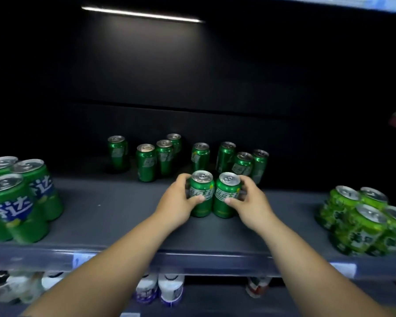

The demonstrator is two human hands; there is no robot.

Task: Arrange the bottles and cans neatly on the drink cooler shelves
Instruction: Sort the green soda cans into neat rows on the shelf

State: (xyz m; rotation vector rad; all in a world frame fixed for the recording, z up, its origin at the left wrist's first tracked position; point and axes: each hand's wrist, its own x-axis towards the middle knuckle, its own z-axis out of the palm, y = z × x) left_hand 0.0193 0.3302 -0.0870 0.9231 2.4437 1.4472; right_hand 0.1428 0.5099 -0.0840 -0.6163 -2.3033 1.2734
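Observation:
Two green cans stand upright side by side on the grey cooler shelf (114,216). My left hand (177,202) grips the left green can (201,193), thumb across its front. My right hand (249,202) grips the right green can (226,195) the same way. The two cans touch each other. Behind them, several more green cans (146,162) stand loosely scattered toward the dark back wall, some on the left and some on the right (242,164).
A cluster of green-and-blue cans (21,197) fills the shelf's left end. Light-green patterned cans (364,220) crowd the right end. Below the shelf's front rail (215,263), white bottles (169,289) stand on a lower shelf. A light strip (142,14) glows above.

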